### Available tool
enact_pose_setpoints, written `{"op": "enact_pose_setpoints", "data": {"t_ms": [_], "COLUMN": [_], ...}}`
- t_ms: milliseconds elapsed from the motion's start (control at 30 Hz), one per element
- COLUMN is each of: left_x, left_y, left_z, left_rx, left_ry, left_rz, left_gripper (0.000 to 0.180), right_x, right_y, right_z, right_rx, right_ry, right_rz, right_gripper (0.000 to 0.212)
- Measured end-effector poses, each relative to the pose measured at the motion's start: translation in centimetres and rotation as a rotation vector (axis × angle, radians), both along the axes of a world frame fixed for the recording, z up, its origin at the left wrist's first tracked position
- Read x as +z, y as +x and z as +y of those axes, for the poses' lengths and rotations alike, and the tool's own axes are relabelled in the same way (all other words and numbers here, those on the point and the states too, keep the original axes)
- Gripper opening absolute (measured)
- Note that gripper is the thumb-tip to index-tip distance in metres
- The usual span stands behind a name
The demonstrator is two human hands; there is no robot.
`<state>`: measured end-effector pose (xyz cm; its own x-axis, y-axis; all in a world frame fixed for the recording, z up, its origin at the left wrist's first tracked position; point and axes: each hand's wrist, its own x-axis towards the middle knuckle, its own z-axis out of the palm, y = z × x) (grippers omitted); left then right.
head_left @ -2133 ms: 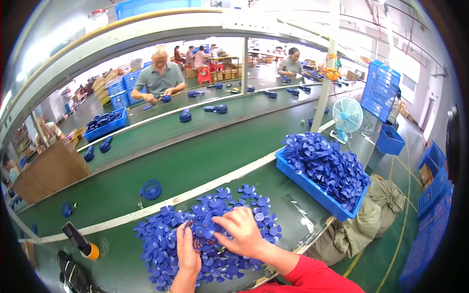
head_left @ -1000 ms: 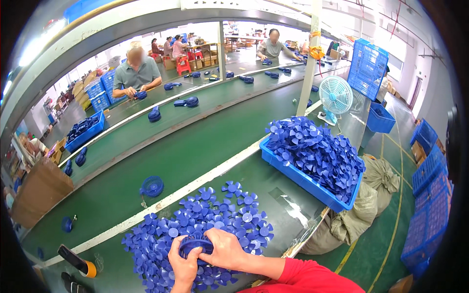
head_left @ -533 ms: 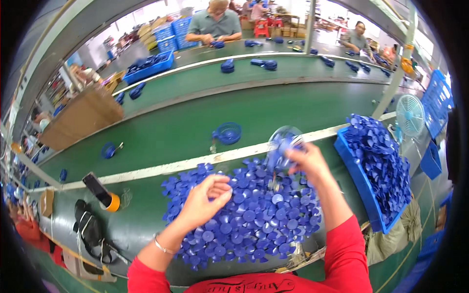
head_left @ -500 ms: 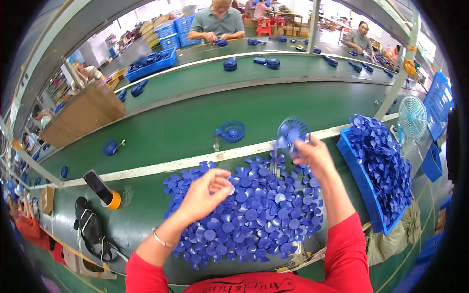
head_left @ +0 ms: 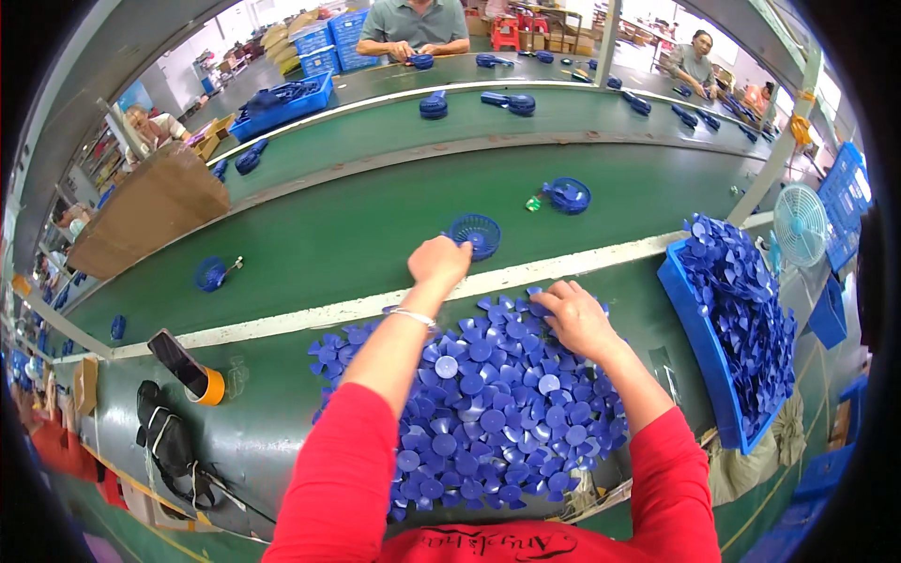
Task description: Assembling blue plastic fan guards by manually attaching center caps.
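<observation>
My left hand reaches over the white rail onto the green belt. Its fingers are closed at the near left edge of a round blue fan housing with an open grille. My right hand is at the far right edge of a heap of blue fan blades. Its fingers are bent and drawn together on a blade there, mostly hidden under the fingertips. Beyond it on the belt lies a second blue fan housing with a small green part beside it.
A blue crate heaped with blades stands at the right, near a pale turquoise fan. At left are a phone against an orange tape roll and a black bag. Another housing lies left on the belt. Co-workers sit across.
The housing that my right hand held is now on the belt, farther off. That hand has dropped to the blades. My left hand has moved forward from above the heap to another housing.
</observation>
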<state>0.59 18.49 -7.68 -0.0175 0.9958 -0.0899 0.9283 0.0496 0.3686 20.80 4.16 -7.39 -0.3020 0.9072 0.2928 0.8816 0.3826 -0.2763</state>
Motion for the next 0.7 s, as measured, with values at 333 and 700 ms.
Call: {"op": "enact_pose_setpoints", "data": {"t_ms": [333,700], "left_x": [-0.6,2.6], "left_y": [1.5,-5.2], "left_z": [-0.3,-6.2], "left_rx": [0.071,0.147], "left_ry": [0.206,0.440], "left_rz": [-0.038,-0.552], "left_gripper": [0.020,0.022], "right_x": [-0.7,2.6], "right_y": [-1.6,-3.2], "right_z": [0.9,-0.3], "right_rx": [-0.035,-0.258], "right_ry": [-0.035,0.295], "right_rz": [-0.089,0.021], "right_gripper": [0.031,0.034]}}
